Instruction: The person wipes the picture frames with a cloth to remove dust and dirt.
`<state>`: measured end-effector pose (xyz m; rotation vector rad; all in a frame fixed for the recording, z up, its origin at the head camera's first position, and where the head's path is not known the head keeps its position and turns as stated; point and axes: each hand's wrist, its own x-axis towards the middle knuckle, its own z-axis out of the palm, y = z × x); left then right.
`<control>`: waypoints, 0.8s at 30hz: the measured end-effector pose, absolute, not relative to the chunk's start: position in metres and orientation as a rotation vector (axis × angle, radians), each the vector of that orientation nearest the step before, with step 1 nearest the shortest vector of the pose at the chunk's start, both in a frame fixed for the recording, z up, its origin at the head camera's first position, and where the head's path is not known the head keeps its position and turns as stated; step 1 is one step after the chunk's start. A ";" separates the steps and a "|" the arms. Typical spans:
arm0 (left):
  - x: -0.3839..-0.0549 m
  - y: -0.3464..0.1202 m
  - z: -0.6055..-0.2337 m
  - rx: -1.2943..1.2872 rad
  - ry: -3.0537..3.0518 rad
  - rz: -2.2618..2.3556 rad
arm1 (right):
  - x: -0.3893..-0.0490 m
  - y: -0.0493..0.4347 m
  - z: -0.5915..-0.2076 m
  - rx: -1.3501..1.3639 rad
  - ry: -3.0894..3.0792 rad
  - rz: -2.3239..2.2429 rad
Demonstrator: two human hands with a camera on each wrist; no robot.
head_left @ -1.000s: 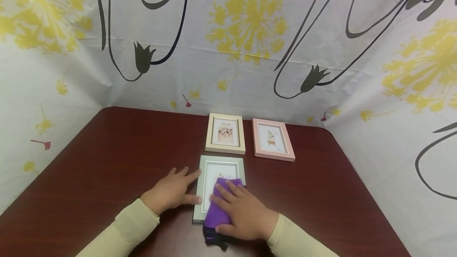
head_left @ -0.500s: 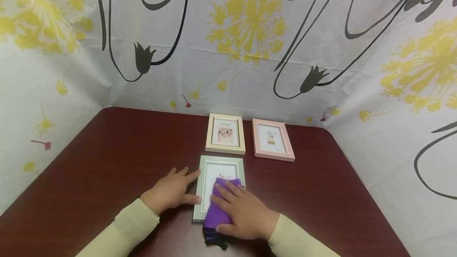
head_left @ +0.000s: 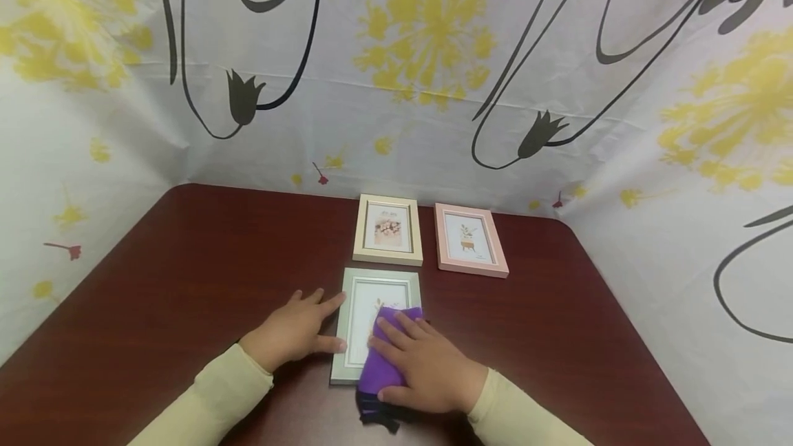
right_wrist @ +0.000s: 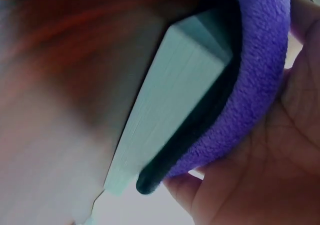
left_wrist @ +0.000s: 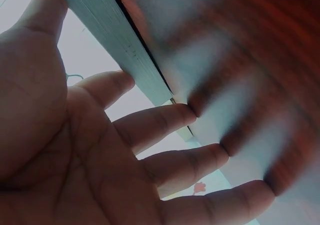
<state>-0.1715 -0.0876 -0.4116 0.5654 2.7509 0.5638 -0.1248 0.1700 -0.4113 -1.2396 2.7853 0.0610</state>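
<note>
A pale green picture frame lies flat on the table, its printed picture partly covered. With thumb and index fingertip, my left hand touches the frame's left edge; its fingers are spread and fairly straight, as the left wrist view also shows beside the frame side. My right hand rests with extended fingers on a fuzzy purple cloth with black trim, pressing it over the lower right of the frame. In the right wrist view the cloth lies between palm and frame side.
Behind the green frame lie a cream picture frame and, to its right, a pink picture frame. The dark red-brown table is enclosed at the back and sides by white flowered fabric.
My right hand and the purple cloth have slid slightly right over the green frame. The left hand stays at the frame's left edge. The head view has shifted a little.
</note>
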 end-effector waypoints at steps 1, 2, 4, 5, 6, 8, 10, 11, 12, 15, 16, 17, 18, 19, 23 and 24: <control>-0.172 -0.088 -0.412 0.564 2.750 0.560 | -0.125 0.166 -0.412 -1.253 2.790 0.072; -0.172 -0.089 -0.412 0.563 2.749 0.560 | -0.126 0.161 -0.413 -1.267 2.792 0.083; -0.172 -0.089 -0.412 0.559 2.748 0.560 | -0.126 0.152 -0.415 -1.290 2.791 0.100; -0.172 -0.089 -0.413 0.555 2.748 0.560 | -0.126 0.148 -0.415 -1.294 2.787 0.105; -0.171 -0.089 -0.413 0.549 2.748 0.558 | -0.126 0.144 -0.415 -1.294 2.780 0.113; -0.171 -0.089 -0.412 0.544 2.751 0.556 | -0.126 0.139 -0.415 -1.286 2.773 0.130; -0.171 -0.089 -0.411 0.543 2.754 0.555 | -0.125 0.137 -0.415 -1.271 2.769 0.145; -0.170 -0.088 -0.411 0.549 2.757 0.554 | -0.125 0.138 -0.415 -1.264 2.766 0.151; -0.170 -0.088 -0.411 0.551 2.757 0.554 | -0.124 0.138 -0.414 -1.266 2.765 0.157; -0.171 -0.088 -0.411 0.557 2.754 0.566 | -0.122 0.144 -0.415 -1.301 2.769 0.167; -0.171 -0.087 -0.411 0.561 2.752 0.568 | -0.121 0.147 -0.415 -1.322 2.770 0.164; -0.170 -0.087 -0.410 0.564 2.751 0.570 | -0.121 0.150 -0.416 -1.348 2.768 0.150; -0.171 -0.087 -0.411 0.563 2.750 0.573 | -0.121 0.153 -0.415 -1.380 2.767 0.126; -0.171 -0.087 -0.411 0.562 2.748 0.577 | -0.122 0.156 -0.415 -1.413 2.763 0.094; -0.170 -0.088 -0.412 0.559 2.754 0.584 | -0.129 0.168 -0.414 -1.549 2.700 -0.224; -0.170 -0.088 -0.413 0.559 2.753 0.587 | -0.132 0.172 -0.413 -1.574 2.676 -0.319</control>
